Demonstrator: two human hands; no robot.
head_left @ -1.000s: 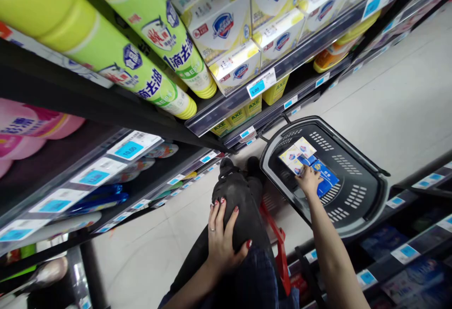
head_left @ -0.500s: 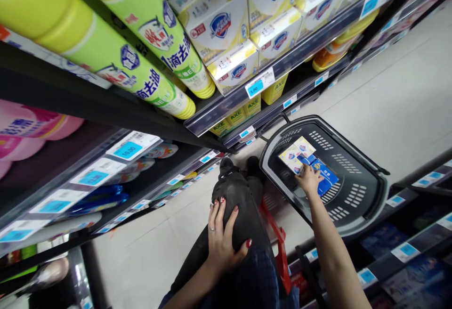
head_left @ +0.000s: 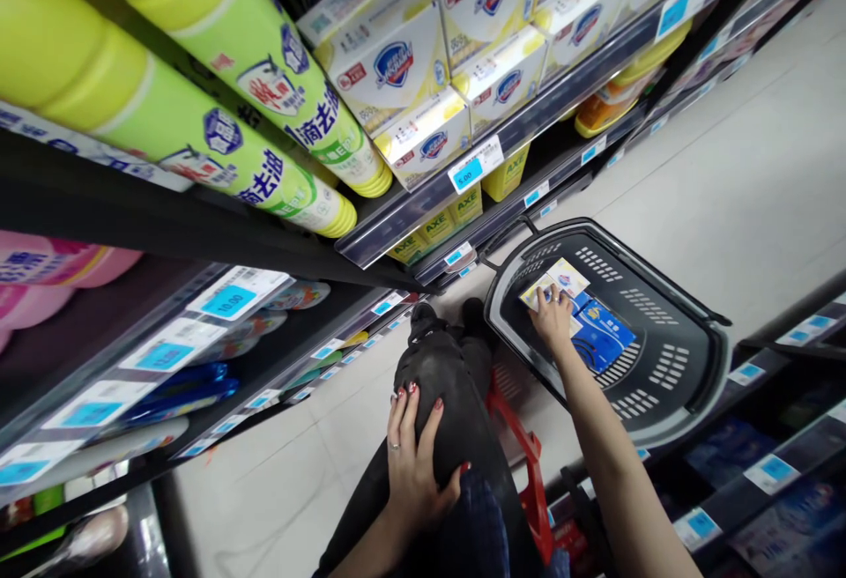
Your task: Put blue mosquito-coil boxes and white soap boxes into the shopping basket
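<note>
My left hand (head_left: 418, 450) lies spread on my dark-trousered knee (head_left: 440, 375), with nothing in it. My right hand (head_left: 553, 314) reaches down into a black shopping basket (head_left: 661, 274). Its fingers are apart over white-and-yellow soap boxes (head_left: 569, 276) and appear to touch them. Part of the boxes is hidden under that hand. Right beside them in the basket lies a flat blue package (head_left: 604, 336).
Shelves at the upper left hold green dish soap bottles (head_left: 264, 111) and stacked soap boxes (head_left: 397, 58). Yellow AXE bottles (head_left: 436, 227) stand lower down. A red plastic handle (head_left: 532, 472) is beside my leg. Another shelf (head_left: 727, 481) borders the right side.
My right hand has moved left within the basket, from the blue package's edge onto the soap boxes, uncovering more of the package. The left hand stays on the knee. The view has shifted slightly.
</note>
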